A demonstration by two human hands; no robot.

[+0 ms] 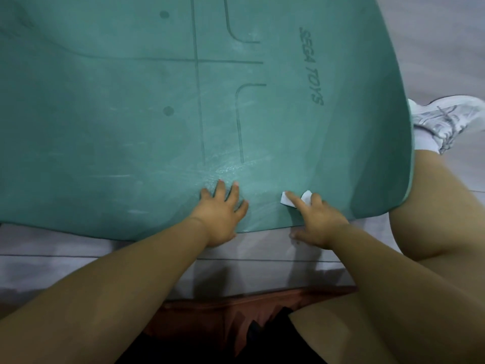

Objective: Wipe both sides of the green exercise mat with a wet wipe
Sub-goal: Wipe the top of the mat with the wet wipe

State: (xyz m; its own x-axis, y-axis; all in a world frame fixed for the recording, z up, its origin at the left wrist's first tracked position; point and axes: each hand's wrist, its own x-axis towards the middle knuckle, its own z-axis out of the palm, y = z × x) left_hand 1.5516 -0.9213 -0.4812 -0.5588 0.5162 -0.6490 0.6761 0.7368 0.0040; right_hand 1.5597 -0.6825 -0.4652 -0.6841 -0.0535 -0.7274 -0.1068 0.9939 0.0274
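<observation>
Pressing flat with spread fingers, your left hand [219, 214] steadies the green rubber exercise mat [131, 114] lying on the pale floor [262, 269]. Your right hand [319, 223] pushes the small white wet wipe [287, 200] against the mat's near edge, forefinger extended over it, other fingers curled.

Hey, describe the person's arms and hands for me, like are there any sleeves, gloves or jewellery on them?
Both forearms are bare, with no sleeves in view. The left hand and right hand wear no gloves, and no rings, watch or bracelet show on either. The fingernails look short and unpainted, though they are small in this view.
</observation>
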